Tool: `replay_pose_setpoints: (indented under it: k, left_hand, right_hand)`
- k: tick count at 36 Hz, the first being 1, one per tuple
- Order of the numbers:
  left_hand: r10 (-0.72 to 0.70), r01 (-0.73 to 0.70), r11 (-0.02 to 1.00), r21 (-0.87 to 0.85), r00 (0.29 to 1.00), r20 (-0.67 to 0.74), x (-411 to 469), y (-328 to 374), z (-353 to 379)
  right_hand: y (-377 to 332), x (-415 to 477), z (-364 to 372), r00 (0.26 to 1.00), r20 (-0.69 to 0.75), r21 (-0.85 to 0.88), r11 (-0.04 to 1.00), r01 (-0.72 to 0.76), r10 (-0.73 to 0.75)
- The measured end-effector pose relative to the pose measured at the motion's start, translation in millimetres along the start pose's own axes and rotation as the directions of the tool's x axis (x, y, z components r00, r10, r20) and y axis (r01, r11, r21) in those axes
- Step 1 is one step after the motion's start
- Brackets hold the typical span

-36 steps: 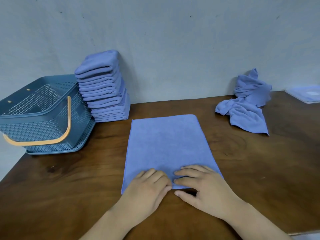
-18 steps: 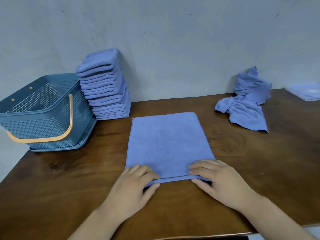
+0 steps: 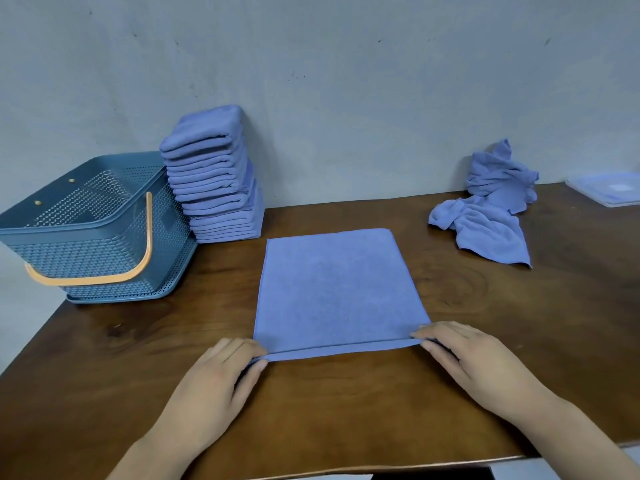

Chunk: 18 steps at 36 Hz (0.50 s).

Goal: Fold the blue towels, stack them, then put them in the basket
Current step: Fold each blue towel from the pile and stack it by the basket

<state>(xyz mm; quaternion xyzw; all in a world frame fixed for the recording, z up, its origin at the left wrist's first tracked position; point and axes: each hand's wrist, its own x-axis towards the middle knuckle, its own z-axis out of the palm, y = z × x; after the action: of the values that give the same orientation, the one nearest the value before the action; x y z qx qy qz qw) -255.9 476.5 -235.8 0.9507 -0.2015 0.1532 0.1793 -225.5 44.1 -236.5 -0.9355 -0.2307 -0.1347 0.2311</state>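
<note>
Flat blue microfibre towel (image 3: 336,289) is lying doubled on the brown wooden table (image 3: 346,410), centre. Left hand (image 3: 214,386) and right hand (image 3: 474,365) are each pinching a near corner, probably to carry that edge far. Stack of folded blue towels (image 3: 214,181) is standing far left, just beside the blue-grey perforated plastic basket (image 3: 97,258).
</note>
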Motion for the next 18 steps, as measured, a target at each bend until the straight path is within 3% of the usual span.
replay_pose_setpoints:
  k: [9, 18]
  left_hand:
    - [0.033, -0.033, 0.999, 0.008, 0.999, -0.022, 3, -4, 4]
    - [-0.173, 0.109, 0.933, -0.344, 0.971, -0.163, 67, -9, -20]
  right_hand:
    - [1, 13, -6, 0.998, -0.028, 0.128, 0.990, -0.055, 0.059]
    - [3, 86, -25, 0.975, -0.059, 0.379, 0.908, -0.178, 0.216]
